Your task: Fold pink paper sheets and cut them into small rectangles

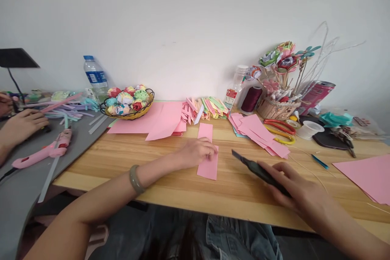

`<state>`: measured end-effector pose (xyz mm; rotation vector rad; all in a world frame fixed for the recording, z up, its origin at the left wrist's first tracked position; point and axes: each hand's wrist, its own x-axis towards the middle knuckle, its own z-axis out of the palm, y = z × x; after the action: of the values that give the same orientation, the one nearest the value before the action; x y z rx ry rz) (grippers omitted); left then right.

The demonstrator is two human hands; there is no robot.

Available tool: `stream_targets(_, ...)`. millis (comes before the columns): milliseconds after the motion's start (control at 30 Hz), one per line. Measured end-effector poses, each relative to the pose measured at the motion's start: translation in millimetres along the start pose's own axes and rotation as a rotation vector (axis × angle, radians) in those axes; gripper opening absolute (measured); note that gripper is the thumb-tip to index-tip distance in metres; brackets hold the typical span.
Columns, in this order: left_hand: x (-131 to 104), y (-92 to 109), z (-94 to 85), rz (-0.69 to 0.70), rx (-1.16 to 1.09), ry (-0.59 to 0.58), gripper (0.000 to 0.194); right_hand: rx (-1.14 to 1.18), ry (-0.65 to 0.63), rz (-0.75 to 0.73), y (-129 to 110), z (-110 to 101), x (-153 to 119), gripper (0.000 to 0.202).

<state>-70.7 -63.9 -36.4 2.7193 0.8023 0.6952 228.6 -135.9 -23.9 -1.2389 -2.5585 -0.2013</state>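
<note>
My left hand (199, 152), with a bangle on its wrist, rests on narrow pink paper strips (207, 169) in the middle of the wooden table. Its fingers are bent together over the paper, and what they grip, if anything, is hidden. One strip extends beyond the fingers and another lies nearer me. In my right hand (289, 185) is a dark utility knife (258, 170), its blade pointing up and left, apart from the strips. Larger pink sheets (164, 118) lie behind my left hand, and a pile of pink pieces (258, 132) lies beyond the knife.
A basket of paper flowers (131, 109), folded strips (210, 107), a spool (251, 99), pliers (280, 126) and a flower pot (278, 107) line the back. At left, another person's hand (24, 128) is near a pink glue gun (45, 154). Pink sheets (370, 174) lie far right.
</note>
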Motion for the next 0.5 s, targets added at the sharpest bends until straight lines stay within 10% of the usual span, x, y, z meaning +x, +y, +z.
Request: stream_targets(500, -5.2, 18.1, 0.4, -0.068, 0.253, -0.136, 0.034, -0.017, -0.103, -0.209, -35.1, -6.1, -22.4, 0.054)
